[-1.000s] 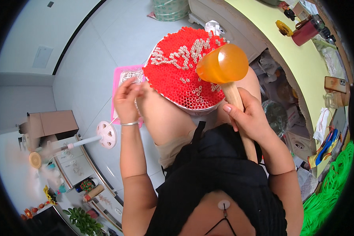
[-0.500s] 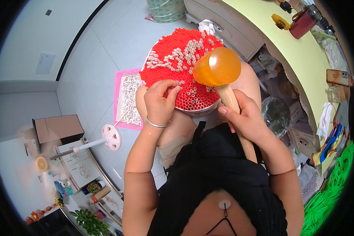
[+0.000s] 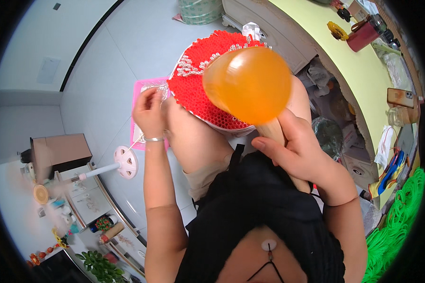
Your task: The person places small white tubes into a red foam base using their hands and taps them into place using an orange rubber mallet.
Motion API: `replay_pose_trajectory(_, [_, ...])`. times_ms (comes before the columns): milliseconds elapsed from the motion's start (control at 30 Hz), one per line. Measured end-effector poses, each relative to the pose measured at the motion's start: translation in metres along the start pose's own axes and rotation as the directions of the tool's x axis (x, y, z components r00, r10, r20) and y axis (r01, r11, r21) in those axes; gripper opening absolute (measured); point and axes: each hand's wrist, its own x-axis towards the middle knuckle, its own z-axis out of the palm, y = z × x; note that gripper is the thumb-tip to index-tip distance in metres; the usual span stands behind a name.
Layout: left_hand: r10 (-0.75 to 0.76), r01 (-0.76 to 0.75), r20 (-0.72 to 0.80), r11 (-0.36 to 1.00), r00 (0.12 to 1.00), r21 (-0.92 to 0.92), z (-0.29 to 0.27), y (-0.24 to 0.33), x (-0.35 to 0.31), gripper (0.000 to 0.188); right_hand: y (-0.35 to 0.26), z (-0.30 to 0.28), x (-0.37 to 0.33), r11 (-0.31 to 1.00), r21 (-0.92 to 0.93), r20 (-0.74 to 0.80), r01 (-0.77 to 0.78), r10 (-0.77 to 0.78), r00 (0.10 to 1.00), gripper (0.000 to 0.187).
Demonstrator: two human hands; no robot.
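Observation:
My right hand [image 3: 295, 146] is wrapped round the wooden handle of a mallet [image 3: 250, 85]. The mallet's big translucent orange head is raised and hides much of the round bundle below it. That bundle of red tubes [image 3: 193, 89] stands packed in a white-rimmed round container between my knees, with small white pieces poking out of some tubes. Over the near side of a pink basket [image 3: 136, 96] is my left hand [image 3: 148, 115], its fingers bent and smeared by motion. Small white pieces lie in the basket, mostly covered by the hand.
On the right curves a pale yellow tabletop [image 3: 335, 56] with a dark red bottle [image 3: 366, 33], a phone [image 3: 400, 97] and a glass jar [image 3: 397, 116]. Green cord [image 3: 396, 236] is heaped at lower right. A fan [image 3: 126, 162] on a pole stands at left.
My left hand has moved left from the red tubes to the pink basket. The mallet has risen, so its head looks larger and covers more of the tubes.

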Motion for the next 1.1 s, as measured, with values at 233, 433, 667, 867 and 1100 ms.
replay_pose_trajectory(233, [-0.605,-0.303,0.313,0.123,0.732,0.945,-0.144,-0.298,-0.01,0.022,0.019,0.023,0.034,0.938,-0.315,0.035,0.146,-0.142,0.989,0.037])
replay_pose_trajectory(433, [-0.584,0.17,0.13,0.431,0.801,0.886,-0.074,-0.243,-0.031,0.014,0.015,0.008,0.009,0.998,-0.045,-0.084,-0.038,0.034,0.996,0.035])
replay_pose_trajectory(667, [-0.621,0.39,0.0,0.492,0.783,0.778,-0.096,-0.228,-0.023,0.011,0.028,0.002,-0.001,0.981,0.165,-0.089,-0.105,0.121,0.989,0.03])
replay_pose_trajectory(867, [-0.542,0.071,0.247,0.5,0.803,0.863,-0.077,-0.229,-0.027,0.02,0.041,0.002,-0.001,0.972,0.216,-0.084,-0.092,0.113,0.99,0.032])
replay_pose_trajectory(1100, [-0.469,0.372,-0.072,0.587,0.88,0.719,-0.132,-0.243,-0.003,0.007,0.04,0.0,-0.004,0.969,0.239,-0.078,-0.066,0.087,0.993,0.033])
